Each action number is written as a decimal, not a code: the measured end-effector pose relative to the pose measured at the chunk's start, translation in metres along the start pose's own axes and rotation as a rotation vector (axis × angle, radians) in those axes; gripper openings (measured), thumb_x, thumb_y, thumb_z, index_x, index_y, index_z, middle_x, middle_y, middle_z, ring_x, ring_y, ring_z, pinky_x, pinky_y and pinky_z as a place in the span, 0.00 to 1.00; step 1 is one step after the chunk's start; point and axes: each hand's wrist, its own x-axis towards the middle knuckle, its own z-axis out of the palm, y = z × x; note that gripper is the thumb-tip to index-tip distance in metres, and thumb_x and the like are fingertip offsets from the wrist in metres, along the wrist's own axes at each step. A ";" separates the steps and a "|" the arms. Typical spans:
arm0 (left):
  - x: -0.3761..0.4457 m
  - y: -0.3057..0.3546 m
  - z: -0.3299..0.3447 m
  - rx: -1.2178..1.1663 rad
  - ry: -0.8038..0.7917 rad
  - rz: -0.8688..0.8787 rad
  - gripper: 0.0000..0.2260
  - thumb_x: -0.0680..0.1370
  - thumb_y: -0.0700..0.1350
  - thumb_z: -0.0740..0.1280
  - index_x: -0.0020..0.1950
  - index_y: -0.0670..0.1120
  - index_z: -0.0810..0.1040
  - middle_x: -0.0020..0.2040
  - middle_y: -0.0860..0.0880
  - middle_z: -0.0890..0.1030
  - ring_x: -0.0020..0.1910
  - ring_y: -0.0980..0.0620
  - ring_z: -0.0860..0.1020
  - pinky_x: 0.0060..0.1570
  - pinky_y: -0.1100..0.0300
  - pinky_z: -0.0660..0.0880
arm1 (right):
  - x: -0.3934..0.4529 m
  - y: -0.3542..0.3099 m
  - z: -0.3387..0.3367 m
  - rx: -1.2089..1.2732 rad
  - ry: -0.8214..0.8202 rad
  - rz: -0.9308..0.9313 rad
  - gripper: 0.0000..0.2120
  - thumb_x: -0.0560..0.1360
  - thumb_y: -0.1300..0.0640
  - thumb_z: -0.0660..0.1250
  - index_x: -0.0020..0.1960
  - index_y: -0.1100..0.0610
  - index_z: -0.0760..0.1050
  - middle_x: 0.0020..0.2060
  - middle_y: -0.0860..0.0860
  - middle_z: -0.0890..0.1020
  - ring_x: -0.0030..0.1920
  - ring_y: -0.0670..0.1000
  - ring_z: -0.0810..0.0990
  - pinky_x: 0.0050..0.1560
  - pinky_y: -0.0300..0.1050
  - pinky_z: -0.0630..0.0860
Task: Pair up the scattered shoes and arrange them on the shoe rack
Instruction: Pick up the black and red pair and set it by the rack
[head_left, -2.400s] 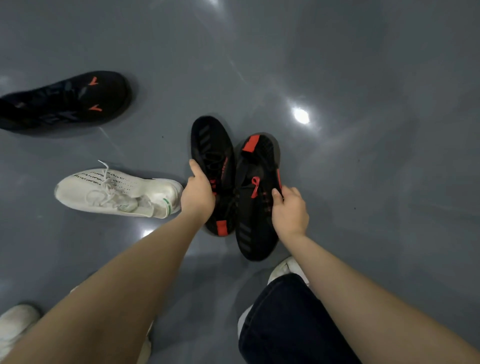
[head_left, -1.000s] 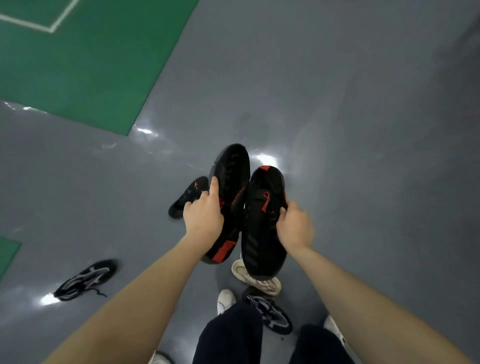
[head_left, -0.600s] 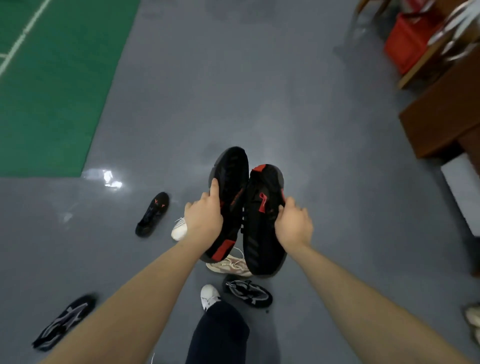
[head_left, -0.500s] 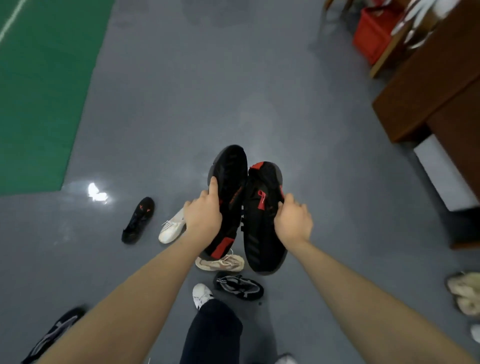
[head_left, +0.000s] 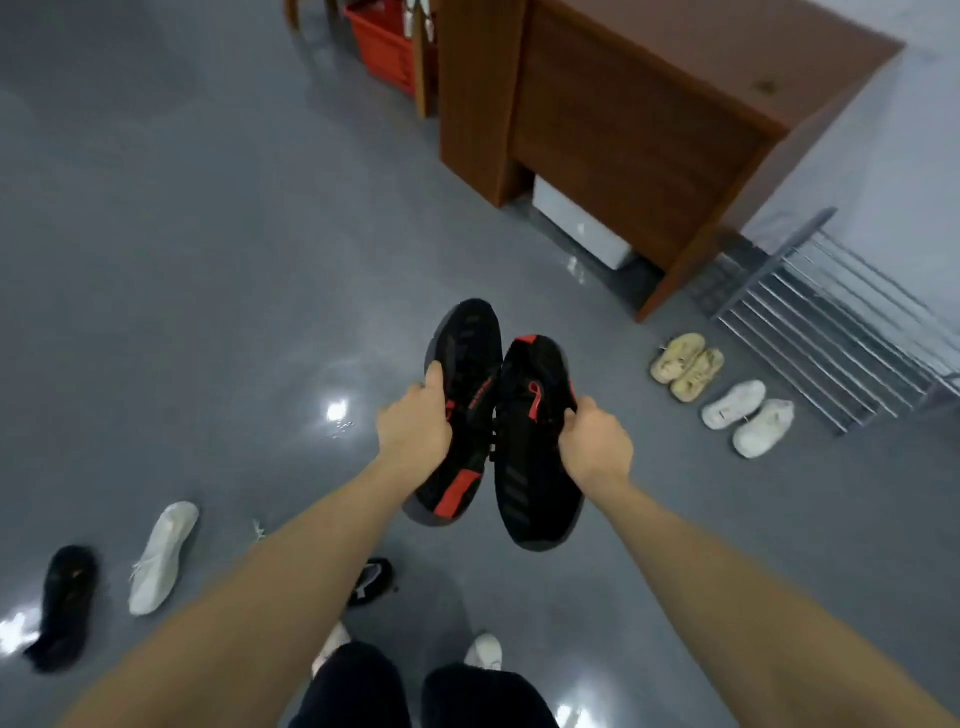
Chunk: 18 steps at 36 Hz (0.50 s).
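L hand (head_left: 414, 429) grips left black-red sneaker (head_left: 464, 364), R hand (head_left: 597, 441) grips right black-red sneaker (head_left: 530, 467); both held side by side above grey floor (head_left: 208, 260), long axes fwd, fingers curled over outer sides. Shoe rack (head_left: 831, 332) far right.

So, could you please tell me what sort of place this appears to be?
Probably an indoor hall or workroom rather than a home: a glossy grey floor, a brown wooden desk against the wall with a red crate behind it, and a metal shoe rack beside it.
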 end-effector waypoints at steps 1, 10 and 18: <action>0.002 0.018 0.002 0.011 -0.004 0.028 0.26 0.77 0.39 0.59 0.74 0.45 0.55 0.50 0.44 0.77 0.42 0.43 0.75 0.39 0.55 0.66 | 0.001 0.015 -0.007 0.017 0.008 0.031 0.12 0.81 0.56 0.53 0.53 0.63 0.71 0.48 0.61 0.80 0.50 0.62 0.77 0.47 0.52 0.72; 0.037 0.130 0.016 0.082 -0.069 0.208 0.27 0.77 0.38 0.59 0.75 0.45 0.54 0.51 0.43 0.77 0.46 0.42 0.78 0.39 0.54 0.69 | 0.035 0.105 -0.047 0.105 0.086 0.232 0.14 0.81 0.57 0.52 0.56 0.62 0.73 0.47 0.59 0.80 0.48 0.61 0.78 0.41 0.48 0.69; 0.097 0.205 0.015 0.107 -0.083 0.294 0.24 0.77 0.36 0.59 0.72 0.44 0.57 0.50 0.43 0.78 0.45 0.42 0.78 0.36 0.54 0.68 | 0.100 0.144 -0.084 0.136 0.131 0.289 0.14 0.81 0.56 0.52 0.55 0.60 0.73 0.47 0.58 0.81 0.49 0.60 0.78 0.40 0.47 0.67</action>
